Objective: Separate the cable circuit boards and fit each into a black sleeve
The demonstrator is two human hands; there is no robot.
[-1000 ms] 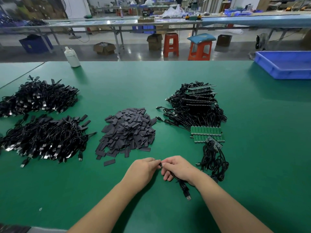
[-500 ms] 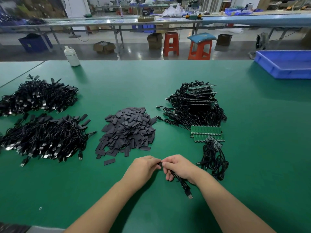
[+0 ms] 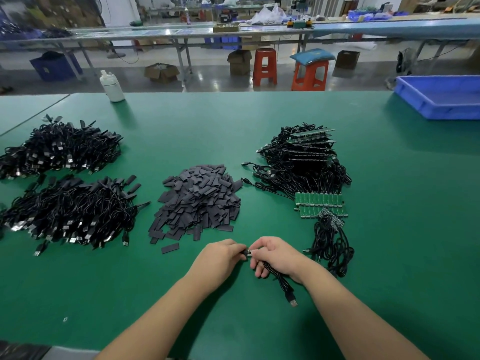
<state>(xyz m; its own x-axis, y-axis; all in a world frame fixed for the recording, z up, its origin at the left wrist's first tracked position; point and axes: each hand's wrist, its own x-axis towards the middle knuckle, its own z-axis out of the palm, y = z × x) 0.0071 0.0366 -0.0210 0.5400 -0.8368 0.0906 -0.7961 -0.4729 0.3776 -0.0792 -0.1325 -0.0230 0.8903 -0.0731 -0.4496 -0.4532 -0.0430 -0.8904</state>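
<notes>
Meeting at the near edge of the green table: left hand pinching a black sleeve, right hand gripping the cable at its board end, USB plug trailing nearward. Behind, loose sleeve pile; right, joined green circuit boards.

This place is a factory assembly hall for small electronics. The green table carries large piles of black cables, a heap of black sleeves and rows of green circuit boards, all sorted in bulk. A blue plastic bin stands at the far right. Behind, long work tables run across a shiny concrete floor, with orange plastic stools and open cardboard boxes beneath them.
</notes>
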